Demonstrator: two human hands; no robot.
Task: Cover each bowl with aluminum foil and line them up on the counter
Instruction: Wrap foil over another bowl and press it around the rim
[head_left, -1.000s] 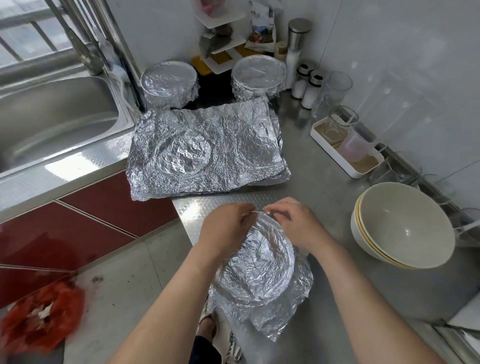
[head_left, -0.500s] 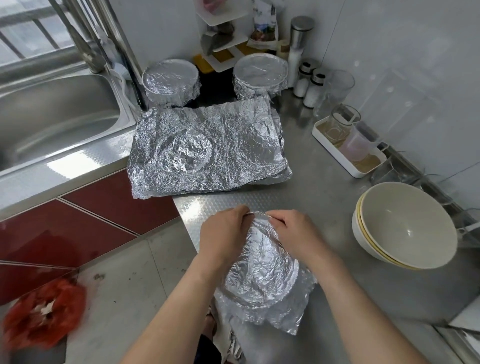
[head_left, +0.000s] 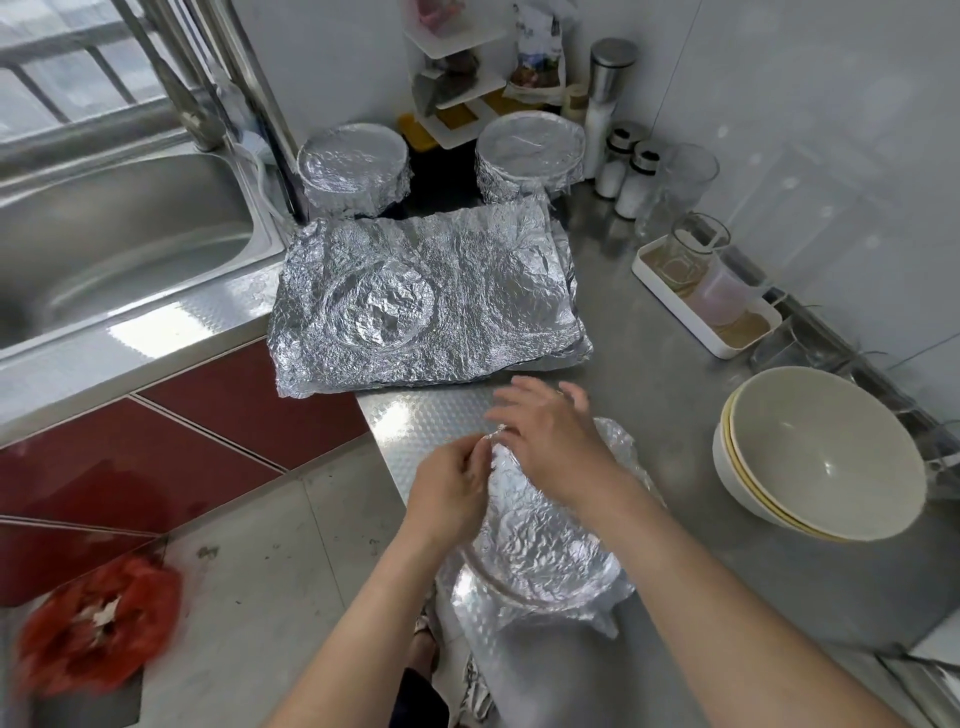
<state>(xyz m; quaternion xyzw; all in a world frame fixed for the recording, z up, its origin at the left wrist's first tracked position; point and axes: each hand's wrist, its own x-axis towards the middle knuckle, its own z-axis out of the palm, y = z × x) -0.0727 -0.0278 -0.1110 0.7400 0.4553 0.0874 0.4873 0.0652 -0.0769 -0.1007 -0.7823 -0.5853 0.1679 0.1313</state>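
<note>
The left hand (head_left: 451, 488) is curled, its thumb and fingertips pinched together on the far rim of the foil (head_left: 540, 540) that covers the near bowl (head_left: 485, 574). The right hand (head_left: 550, 434) lies over the same far edge with its fingers spread and loosely bent, palm down on the crinkled sheet; its fingertips are blurred. The foil is pressed into a shallow round hollow over the bowl, finely wrinkled and bright, with ragged loose flaps hanging out around the sides. A thin arc of the bowl's rim shows at the near left under the sheet. The bowl sits at the near corner of the steel surface (head_left: 727, 597), which is dull grey with an embossed dimpled strip along its left edge.

Beyond the hands lies a stack of flat foil sheets (head_left: 483, 291), rectangular, heavily creased, with a round dent stamped in the left half. Behind it stand two covered bowls (head_left: 353, 169), side by side but apart, each capped with foil drawn tight and flat on top and crimped down the sides. To the right, two bare bowls (head_left: 826, 452) are nested, smooth, glossy and cream-white, tilted toward the camera. A steel sink (head_left: 104, 249) lies at far left
</note>
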